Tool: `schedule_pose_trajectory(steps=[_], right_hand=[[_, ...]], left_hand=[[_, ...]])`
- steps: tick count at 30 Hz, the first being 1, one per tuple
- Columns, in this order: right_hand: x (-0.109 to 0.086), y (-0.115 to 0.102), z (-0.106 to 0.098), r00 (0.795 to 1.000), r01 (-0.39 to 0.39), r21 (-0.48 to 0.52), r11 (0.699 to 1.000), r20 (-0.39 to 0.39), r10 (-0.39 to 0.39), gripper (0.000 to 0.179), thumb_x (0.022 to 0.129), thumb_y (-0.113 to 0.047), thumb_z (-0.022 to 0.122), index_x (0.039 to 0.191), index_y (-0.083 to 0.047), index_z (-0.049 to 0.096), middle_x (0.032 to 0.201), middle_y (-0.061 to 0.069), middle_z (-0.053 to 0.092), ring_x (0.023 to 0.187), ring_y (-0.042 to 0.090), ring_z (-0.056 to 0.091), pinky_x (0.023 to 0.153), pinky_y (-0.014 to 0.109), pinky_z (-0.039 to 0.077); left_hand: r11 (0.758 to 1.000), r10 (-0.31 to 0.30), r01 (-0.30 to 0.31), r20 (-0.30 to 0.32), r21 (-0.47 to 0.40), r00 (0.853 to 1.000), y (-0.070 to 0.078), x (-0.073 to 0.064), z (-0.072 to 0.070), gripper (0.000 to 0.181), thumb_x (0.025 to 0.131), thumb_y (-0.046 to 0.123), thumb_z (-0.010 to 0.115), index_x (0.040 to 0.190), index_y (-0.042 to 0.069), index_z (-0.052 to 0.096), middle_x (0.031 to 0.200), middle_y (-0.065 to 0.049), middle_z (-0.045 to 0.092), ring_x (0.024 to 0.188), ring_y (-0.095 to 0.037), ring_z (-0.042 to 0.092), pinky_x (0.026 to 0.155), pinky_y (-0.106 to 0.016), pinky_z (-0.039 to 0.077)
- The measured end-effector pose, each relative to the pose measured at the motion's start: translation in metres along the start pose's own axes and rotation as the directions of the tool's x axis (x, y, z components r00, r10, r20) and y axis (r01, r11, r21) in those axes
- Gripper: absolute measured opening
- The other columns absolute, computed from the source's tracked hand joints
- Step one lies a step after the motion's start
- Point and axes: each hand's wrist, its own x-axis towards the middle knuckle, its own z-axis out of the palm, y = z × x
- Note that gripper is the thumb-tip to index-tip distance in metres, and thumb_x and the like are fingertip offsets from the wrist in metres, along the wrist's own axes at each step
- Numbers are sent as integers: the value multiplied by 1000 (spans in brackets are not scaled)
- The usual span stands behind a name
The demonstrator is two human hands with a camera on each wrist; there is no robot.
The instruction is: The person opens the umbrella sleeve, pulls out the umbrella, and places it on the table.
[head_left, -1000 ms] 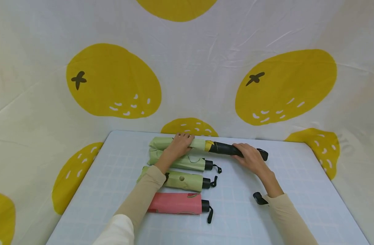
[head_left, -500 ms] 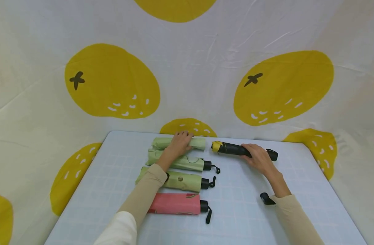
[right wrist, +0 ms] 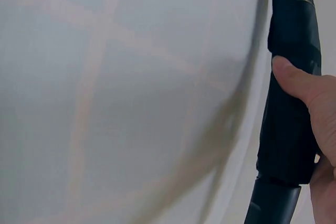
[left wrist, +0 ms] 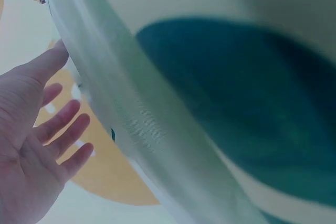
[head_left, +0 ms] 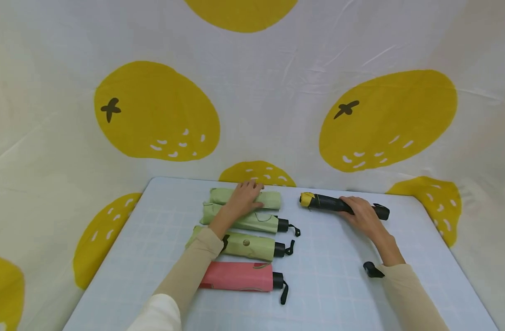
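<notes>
My right hand [head_left: 362,216] grips a folded black umbrella [head_left: 329,202] with a yellow end pointing left. Its thumb lies along the dark fabric in the right wrist view, where the umbrella [right wrist: 289,124] shows closely. At the table's back, my left hand [head_left: 242,202] lies over a pale green cover [head_left: 271,200], apart from the umbrella. In the left wrist view that hand [left wrist: 26,140] has spread, relaxed fingers, its thumb by the edge of green fabric [left wrist: 131,108] with a dark leaf print. Whether that fabric is the cover or a nearby umbrella, I cannot tell.
Two green folded umbrellas, one [head_left: 258,221] behind the other [head_left: 252,246], lie below the cover. A pink folded umbrella [head_left: 240,276] is closest to me. Their black handles point right. A lemon-print cloth [head_left: 269,115] hangs behind the table [head_left: 318,285].
The black umbrella's yellow end, which met the green cover, has moved right with my right hand, leaving a gap. My left hand stays at the cover.
</notes>
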Motion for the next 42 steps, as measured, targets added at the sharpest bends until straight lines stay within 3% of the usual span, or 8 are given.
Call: schedule_pose_trajectory(steps=[6, 12, 23, 34, 42], right_hand=[[-6, 9, 1, 1000, -17, 9, 1000, 24, 17, 48, 76, 2, 87, 119, 8, 67, 110, 24, 71, 103, 46, 63, 100, 63, 42], [-10, 15, 4, 993, -74, 18, 997, 95, 72, 47, 80, 2, 84, 123, 8, 64, 113, 26, 70, 106, 48, 62, 94, 63, 45], [-8, 9, -2, 946, -220, 40, 975, 254, 203, 54, 87, -5, 80, 135, 7, 57, 128, 32, 60, 120, 52, 53, 103, 67, 38], [-9, -16, -5, 965, -205, 83, 975, 181, 187, 48, 89, 0, 77, 134, 5, 59, 130, 29, 59, 121, 48, 51, 104, 65, 39], [-7, -36, -2, 988, -130, 110, 985, 100, 119, 44, 87, 5, 77, 128, 4, 64, 124, 26, 63, 117, 45, 56, 100, 62, 43]], left_hand=[[1000, 18, -19, -18, -25, 1000, 1, -7, 0, 55, 96, 36, 74, 139, 7, 56, 126, -16, 57, 113, -33, 57, 95, -49, 48], [999, 23, -25, -49, -48, 999, 0, -15, -1, 49, 97, 32, 74, 136, 7, 57, 119, -16, 60, 108, -34, 57, 91, -48, 49], [995, 4, -8, -40, -97, 999, 1, -26, -5, 46, 100, 28, 71, 138, 5, 57, 118, -18, 58, 105, -34, 57, 87, -47, 49], [989, 44, -58, -109, -135, 993, 2, -39, -5, 43, 99, 24, 72, 133, 1, 60, 110, -16, 60, 92, -30, 57, 78, -43, 48], [979, 60, -85, -137, -183, 989, 8, -46, -9, 44, 98, 23, 73, 133, -1, 61, 111, -17, 62, 91, -31, 59, 76, -44, 49]])
